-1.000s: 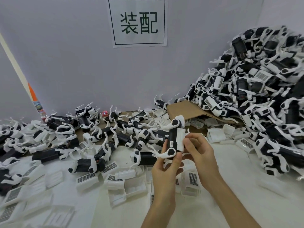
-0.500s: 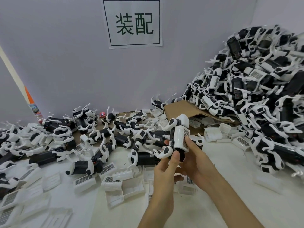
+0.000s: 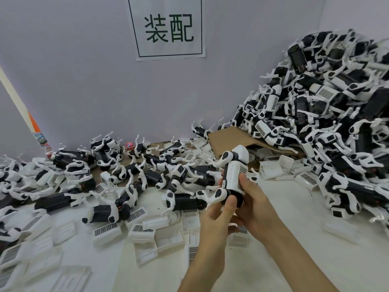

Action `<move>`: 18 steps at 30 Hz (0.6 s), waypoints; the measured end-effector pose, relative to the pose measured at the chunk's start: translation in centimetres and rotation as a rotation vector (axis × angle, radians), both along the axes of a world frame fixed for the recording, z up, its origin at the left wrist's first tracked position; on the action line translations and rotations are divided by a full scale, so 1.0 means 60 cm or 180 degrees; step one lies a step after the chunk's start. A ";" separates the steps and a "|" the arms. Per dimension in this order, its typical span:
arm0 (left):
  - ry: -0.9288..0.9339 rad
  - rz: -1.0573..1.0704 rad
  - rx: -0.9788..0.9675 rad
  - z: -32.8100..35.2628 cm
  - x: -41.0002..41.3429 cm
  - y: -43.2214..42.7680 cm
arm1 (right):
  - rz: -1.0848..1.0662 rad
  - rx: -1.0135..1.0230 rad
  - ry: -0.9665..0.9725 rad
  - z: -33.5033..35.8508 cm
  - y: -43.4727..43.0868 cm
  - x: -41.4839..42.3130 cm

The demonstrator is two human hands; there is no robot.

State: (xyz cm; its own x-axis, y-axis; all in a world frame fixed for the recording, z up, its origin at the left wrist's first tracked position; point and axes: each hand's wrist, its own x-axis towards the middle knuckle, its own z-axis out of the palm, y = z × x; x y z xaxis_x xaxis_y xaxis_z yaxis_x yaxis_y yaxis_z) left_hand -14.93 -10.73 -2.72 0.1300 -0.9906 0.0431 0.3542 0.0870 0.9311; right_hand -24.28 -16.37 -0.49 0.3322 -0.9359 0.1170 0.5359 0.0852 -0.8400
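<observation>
Change: white cover (image 3: 234, 175) now sits on toy dog (image 3: 221, 194), earlier beside it | Hold: your left grip (image 3: 212, 227) pinches its lower end; right grip (image 3: 256, 205) curls round, thumb pressing cover | Place: centre, above desk (image 3: 290, 207) | Meaning: cover likely seated

Upright black-and-white toy dog body (image 3: 233, 175)

Assembly station in a small-goods workshop. The wall sign (image 3: 168, 28) reads 装配, "assembly". Identical black-and-white toy robot dogs form a high heap (image 3: 328, 114) at right and lie scattered over the worktop (image 3: 294, 207) at left. Loose white vented covers (image 3: 107, 232) lie in quantity in front. A cardboard sheet (image 3: 235, 138) lies under the heap. One held unit (image 3: 233, 178) carries a fitted cover.
</observation>
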 end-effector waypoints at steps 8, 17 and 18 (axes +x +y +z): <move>0.0287 0.0052 0.0076 -0.005 0.002 -0.005 | 0.0113 0.0153 0.0199 -0.009 -0.009 0.004; 0.0409 0.1090 0.0056 0.002 0.043 -0.023 | -0.1043 -0.0321 0.1333 -0.014 -0.021 0.008; 0.0485 0.1155 0.0131 0.001 0.047 -0.026 | -0.0989 -0.0448 0.1389 -0.014 -0.022 0.006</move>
